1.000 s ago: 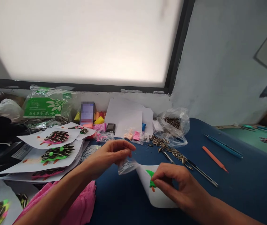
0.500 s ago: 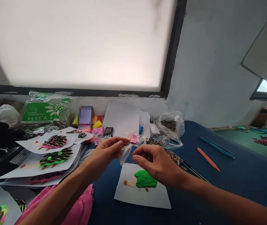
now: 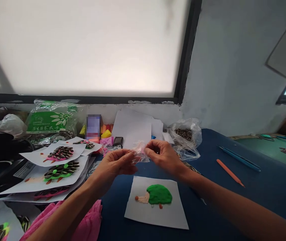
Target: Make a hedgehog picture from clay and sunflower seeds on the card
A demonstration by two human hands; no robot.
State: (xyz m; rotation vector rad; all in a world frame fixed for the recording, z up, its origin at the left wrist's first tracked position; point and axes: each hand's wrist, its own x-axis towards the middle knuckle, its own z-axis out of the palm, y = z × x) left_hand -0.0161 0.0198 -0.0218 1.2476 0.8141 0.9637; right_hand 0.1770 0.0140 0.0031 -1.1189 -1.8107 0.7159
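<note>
A small clear plastic bag (image 3: 140,153) is stretched between my two hands above the table. My left hand (image 3: 119,161) pinches its left side, while the fingers of my right hand (image 3: 161,154) are closed on its right side. Whatever the bag contains is too blurred to make out. Below them lies a white card (image 3: 133,214) with a hedgehog picture: a green clay body (image 3: 159,194), a pale clay snout (image 3: 143,198), a brown nose and one brown foot. A second foot shows only as a drawn outline.
Finished seed-covered hedgehog cards (image 3: 60,167) are piled at left, beside pink cloth (image 3: 92,217). A bag of sunflower seeds (image 3: 184,134) stands at the back, near blank white cards (image 3: 133,125). To the right lie an orange tool (image 3: 229,172) and blue tweezers (image 3: 239,158).
My right hand has moved up and inward and now grips the plastic bag, which hung from my left hand alone before. The bag has been raised and spread sideways.
</note>
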